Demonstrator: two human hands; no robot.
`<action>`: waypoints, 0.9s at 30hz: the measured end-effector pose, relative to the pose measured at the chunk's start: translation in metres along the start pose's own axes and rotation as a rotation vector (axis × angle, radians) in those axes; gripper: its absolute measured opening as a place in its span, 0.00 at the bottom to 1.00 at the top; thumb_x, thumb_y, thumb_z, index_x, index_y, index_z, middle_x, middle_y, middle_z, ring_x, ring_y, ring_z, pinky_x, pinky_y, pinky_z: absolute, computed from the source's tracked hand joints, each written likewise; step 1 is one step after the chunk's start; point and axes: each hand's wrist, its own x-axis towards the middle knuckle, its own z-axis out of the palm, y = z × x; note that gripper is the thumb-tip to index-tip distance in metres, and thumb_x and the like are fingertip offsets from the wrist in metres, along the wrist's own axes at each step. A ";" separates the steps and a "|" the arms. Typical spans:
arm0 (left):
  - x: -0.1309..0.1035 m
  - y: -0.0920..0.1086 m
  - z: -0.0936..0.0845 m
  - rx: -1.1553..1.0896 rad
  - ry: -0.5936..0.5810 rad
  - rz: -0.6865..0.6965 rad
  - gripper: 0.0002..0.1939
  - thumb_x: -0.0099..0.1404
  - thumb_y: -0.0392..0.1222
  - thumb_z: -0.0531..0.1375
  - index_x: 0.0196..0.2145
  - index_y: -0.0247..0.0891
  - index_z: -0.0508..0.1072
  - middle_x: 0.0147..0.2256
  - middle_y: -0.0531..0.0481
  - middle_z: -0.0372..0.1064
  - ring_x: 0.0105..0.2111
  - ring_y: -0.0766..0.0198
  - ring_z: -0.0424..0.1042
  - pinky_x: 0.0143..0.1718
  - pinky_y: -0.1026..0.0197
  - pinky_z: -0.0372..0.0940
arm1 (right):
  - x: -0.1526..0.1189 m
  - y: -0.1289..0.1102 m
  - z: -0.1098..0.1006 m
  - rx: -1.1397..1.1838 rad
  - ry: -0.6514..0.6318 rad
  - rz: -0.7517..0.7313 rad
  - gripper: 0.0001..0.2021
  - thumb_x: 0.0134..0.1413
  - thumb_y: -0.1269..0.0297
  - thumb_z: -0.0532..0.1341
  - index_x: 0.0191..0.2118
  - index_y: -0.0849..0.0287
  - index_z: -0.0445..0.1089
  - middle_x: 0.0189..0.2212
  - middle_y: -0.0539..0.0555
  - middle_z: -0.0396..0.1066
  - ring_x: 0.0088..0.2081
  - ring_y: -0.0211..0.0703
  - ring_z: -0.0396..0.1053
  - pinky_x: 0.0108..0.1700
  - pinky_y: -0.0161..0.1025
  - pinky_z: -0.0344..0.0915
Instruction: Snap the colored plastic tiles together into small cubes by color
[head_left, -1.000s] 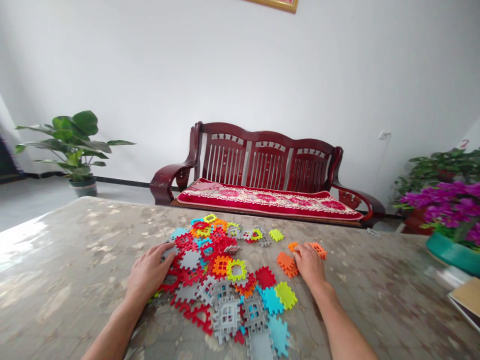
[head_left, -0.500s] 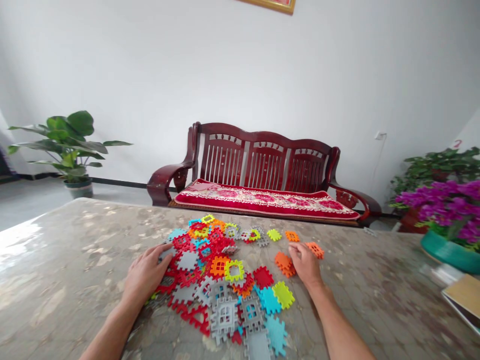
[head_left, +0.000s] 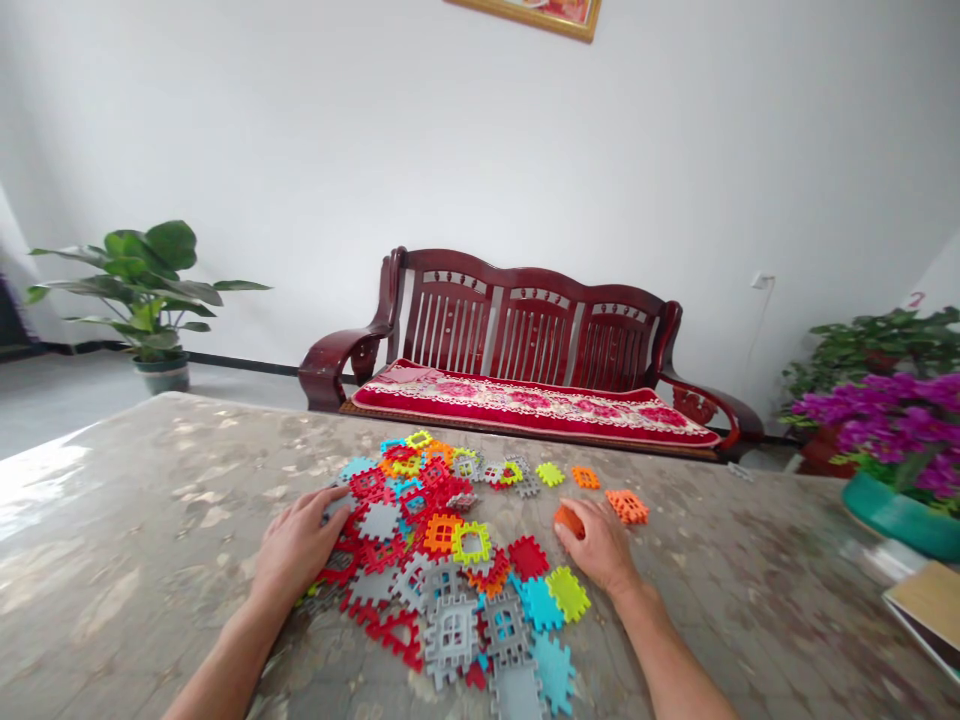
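Colourful interlocking plastic tiles with notched edges lie in a loose heap on the table [head_left: 187, 480]. My left hand [head_left: 300, 540] rests on the heap's left side, fingers stretched over a grey tile [head_left: 339, 505]. Beside the heap on the right, my right hand [head_left: 604, 548] has its thumb and fingers closed round an orange tile [head_left: 568, 520], partly hidden by the hand. Just beyond that hand are more orange tiles [head_left: 627, 507] and an orange window tile [head_left: 585, 478]. Near its wrist lie a lime tile [head_left: 568, 594] and a dark red tile [head_left: 528, 557].
A wooden bench [head_left: 525, 330] with a red floral cover stands behind the table. Purple flowers in a teal pot [head_left: 900, 510] and a box-like item [head_left: 930, 605] sit at the right. A potted plant [head_left: 161, 372] stands on the floor at left.
My right hand has shifted slightly left and closed over the orange tile it was beside. My left hand stays on the heap. The view has tilted up slightly.
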 end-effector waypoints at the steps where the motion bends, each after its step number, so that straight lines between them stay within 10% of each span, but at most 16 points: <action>1: 0.000 0.000 0.000 -0.001 0.005 0.003 0.26 0.66 0.54 0.48 0.53 0.45 0.75 0.56 0.45 0.71 0.56 0.50 0.69 0.58 0.49 0.60 | 0.000 0.001 0.001 0.009 0.023 -0.003 0.17 0.56 0.60 0.59 0.49 0.58 0.74 0.48 0.58 0.75 0.50 0.51 0.70 0.57 0.46 0.60; 27: -0.003 0.003 -0.001 0.007 -0.001 -0.006 0.25 0.67 0.52 0.48 0.54 0.45 0.74 0.57 0.46 0.70 0.57 0.51 0.68 0.59 0.50 0.58 | 0.017 0.028 0.027 0.078 0.195 -0.194 0.08 0.58 0.66 0.58 0.40 0.53 0.75 0.47 0.56 0.73 0.50 0.53 0.67 0.53 0.52 0.62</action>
